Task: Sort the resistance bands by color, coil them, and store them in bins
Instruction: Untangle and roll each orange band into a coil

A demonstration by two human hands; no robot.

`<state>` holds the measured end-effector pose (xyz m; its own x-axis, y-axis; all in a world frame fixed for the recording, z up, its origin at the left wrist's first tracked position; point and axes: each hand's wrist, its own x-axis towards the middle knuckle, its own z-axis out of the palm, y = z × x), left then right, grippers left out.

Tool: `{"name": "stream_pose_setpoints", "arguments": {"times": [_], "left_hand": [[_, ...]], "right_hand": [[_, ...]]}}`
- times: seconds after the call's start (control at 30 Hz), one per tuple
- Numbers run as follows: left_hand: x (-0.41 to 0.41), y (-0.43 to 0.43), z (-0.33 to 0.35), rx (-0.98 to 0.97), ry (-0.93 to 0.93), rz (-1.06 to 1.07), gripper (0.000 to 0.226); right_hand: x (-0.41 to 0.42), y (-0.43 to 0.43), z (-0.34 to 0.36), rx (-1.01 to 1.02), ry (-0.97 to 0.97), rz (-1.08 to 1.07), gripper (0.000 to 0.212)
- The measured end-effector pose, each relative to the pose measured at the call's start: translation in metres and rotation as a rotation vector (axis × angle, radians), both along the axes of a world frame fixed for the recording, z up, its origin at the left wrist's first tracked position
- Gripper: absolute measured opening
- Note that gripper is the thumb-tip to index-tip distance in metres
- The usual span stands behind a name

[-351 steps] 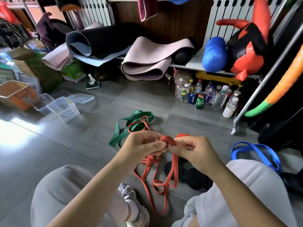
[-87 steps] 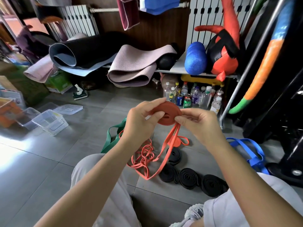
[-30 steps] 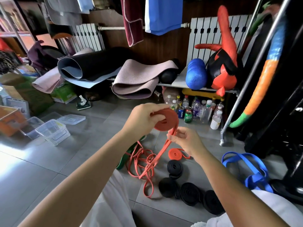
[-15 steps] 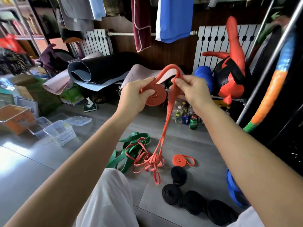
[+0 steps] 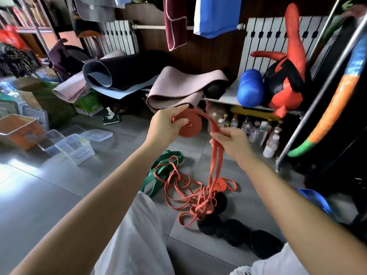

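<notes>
Head view: the left hand (image 5: 165, 126) grips the part-wound coil of the orange band (image 5: 189, 127), thumb curled over its face. The right hand (image 5: 231, 140), just right of it, pinches the band's loose strands, which hang down to a tangle on the floor (image 5: 59, 195). A green band (image 5: 161, 173) lies left of the tangle, black coils (image 5: 234, 231) sit near right, and clear bins (image 5: 73, 148) stand far left.

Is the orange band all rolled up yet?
Partly. The left hand holds a coil, but loose band hangs from the right hand to the floor.
</notes>
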<state>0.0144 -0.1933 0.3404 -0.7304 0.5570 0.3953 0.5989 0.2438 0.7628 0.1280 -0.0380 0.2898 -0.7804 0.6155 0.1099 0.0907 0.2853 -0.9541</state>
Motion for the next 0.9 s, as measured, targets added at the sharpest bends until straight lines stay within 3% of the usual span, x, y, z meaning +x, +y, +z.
{"name": "stream_pose_setpoints", "arguments": {"times": [0.2, 0.37, 0.43, 0.57, 0.63, 0.83, 0.9], "left_hand": [[0.023, 0.002, -0.041, -0.117, -0.01, -0.11, 0.043], [0.03, 0.0, -0.064, -0.14, -0.035, -0.129, 0.042], [0.031, -0.005, -0.077, -0.195, -0.019, -0.141, 0.042], [0.024, -0.017, -0.111, -0.288, -0.004, -0.145, 0.042], [0.018, -0.017, -0.132, -0.32, -0.009, -0.166, 0.042], [-0.002, -0.009, -0.21, -0.414, -0.113, -0.176, 0.042], [-0.011, -0.008, -0.237, -0.447, -0.128, -0.171, 0.043]], "right_hand": [[0.025, -0.01, -0.069, 0.073, -0.224, 0.069, 0.02], [0.042, -0.015, -0.095, -0.104, -0.208, 0.156, 0.014], [0.049, -0.015, -0.107, -0.143, -0.238, 0.181, 0.025], [0.049, -0.013, -0.135, -0.225, -0.293, 0.202, 0.081], [0.042, -0.009, -0.153, -0.315, -0.307, 0.141, 0.093], [0.011, 0.014, -0.23, -0.185, -0.637, 0.063, 0.032], [0.003, 0.024, -0.26, -0.096, -0.72, 0.088, 0.035]]}}
